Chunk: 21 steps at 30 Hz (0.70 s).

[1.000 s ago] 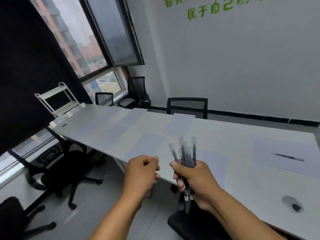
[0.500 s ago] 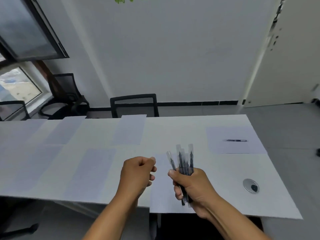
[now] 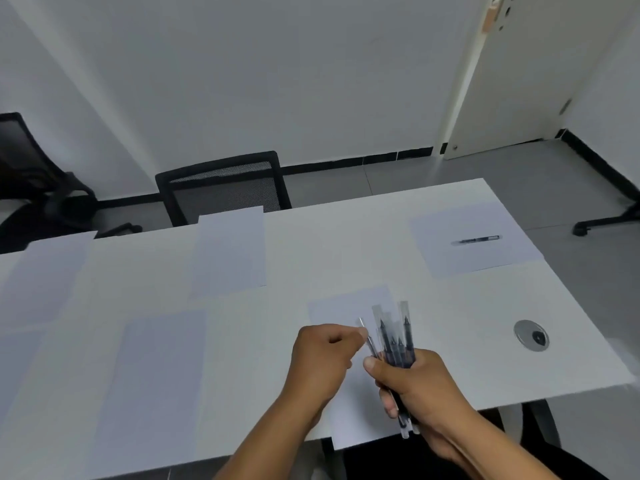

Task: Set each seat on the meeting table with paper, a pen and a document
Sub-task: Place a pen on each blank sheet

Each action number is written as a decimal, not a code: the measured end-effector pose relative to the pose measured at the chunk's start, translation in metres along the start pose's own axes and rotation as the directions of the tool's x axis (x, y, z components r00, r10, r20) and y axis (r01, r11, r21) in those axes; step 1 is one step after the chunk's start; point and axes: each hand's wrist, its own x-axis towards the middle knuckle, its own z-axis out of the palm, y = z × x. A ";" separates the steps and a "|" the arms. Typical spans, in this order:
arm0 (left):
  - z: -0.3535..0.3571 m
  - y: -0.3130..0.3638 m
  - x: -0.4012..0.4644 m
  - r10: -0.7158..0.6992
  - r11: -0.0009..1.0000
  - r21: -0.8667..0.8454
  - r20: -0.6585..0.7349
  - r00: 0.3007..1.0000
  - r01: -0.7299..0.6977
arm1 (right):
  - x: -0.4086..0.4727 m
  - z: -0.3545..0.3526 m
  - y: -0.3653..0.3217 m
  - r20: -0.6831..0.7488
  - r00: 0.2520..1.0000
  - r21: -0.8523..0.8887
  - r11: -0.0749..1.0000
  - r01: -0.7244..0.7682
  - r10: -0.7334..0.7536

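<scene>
— Pens [image 3: 394, 337]: where do they sit against the fingers?

— The person's right hand [image 3: 420, 384] is wrapped around the bundle, fingers curled tight on the barrels, thumb across the front. The barrels stand nearly upright, capped ends fanning up and away from the body, lower ends poking out beneath the fist. The left hand [image 3: 323, 358] is just beside, its thumb and forefinger pressed together on the outermost pen [image 3: 367, 336], the one leaning furthest toward that hand.

— So which hand makes the coming move?

— The left, most likely. It already has that single pen by its upper part, and the pen's long axis runs up and slightly left, so a pull along that line should slide it free of the fist.

— And where would it go?

— The near sheet [image 3: 346, 306] lies directly under both hands on the meeting table [image 3: 311, 237], at the table's near edge and with no pen on it. Farther out, to the right, another sheet [image 3: 474, 237] already carries a placed pen [image 3: 478, 240] lying crosswise. The sheets to the left and across, by the black chair [image 3: 221, 188], show no pens. No document can be made out on any seat.
</scene>
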 end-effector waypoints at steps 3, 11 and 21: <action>0.005 -0.008 0.011 -0.030 1.000 -0.009 -0.002 1.000 0.030 | 0.010 0.003 0.005 0.000 1.000 -0.022 0.999 -0.029 0.029; 0.020 -0.042 0.029 -0.130 0.992 -0.020 -0.141 0.981 0.129 | 0.032 0.008 0.039 -0.009 0.991 0.021 0.991 -0.131 0.131; 0.029 -0.064 0.075 -0.182 0.974 0.107 -0.171 0.968 0.202 | 0.057 -0.008 0.063 -0.114 0.961 0.107 0.965 -0.238 0.250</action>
